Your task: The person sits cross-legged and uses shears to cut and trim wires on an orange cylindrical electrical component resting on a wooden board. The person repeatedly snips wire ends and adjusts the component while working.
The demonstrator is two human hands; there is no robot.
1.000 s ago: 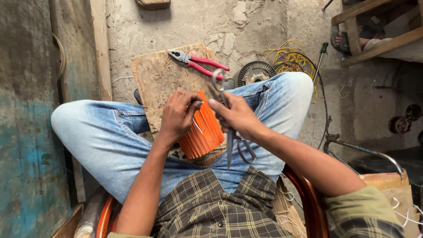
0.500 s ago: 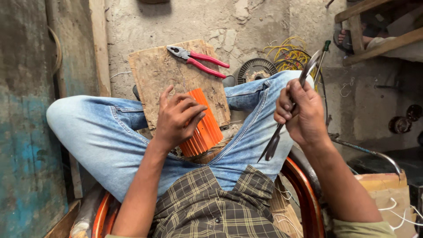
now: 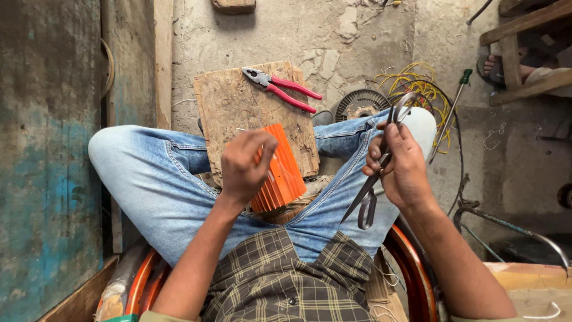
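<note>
My left hand (image 3: 243, 168) grips the top of an orange ribbed block (image 3: 280, 173) that rests in my lap between my jeans-clad legs. Off to the right, above my knee, my right hand (image 3: 404, 167) holds a pair of dark metal scissors (image 3: 370, 185). Their blades point down and left, and a handle ring sticks up above my fingers. A second scissor-like loop hangs just below the blades. Red-handled pliers (image 3: 280, 87) lie on a worn wooden board (image 3: 238, 107) in front of the block.
A round metal fan-like part (image 3: 361, 105), a tangle of yellow wire (image 3: 417, 83) and a green-handled screwdriver (image 3: 453, 107) lie on the concrete floor at right. A blue-painted wall (image 3: 47, 179) is at left, wooden furniture (image 3: 524, 36) at upper right. I sit on an orange-rimmed seat (image 3: 411, 268).
My right hand has carried the scissors away from the orange block, out to the right above my knee. My left hand stays on the block.
</note>
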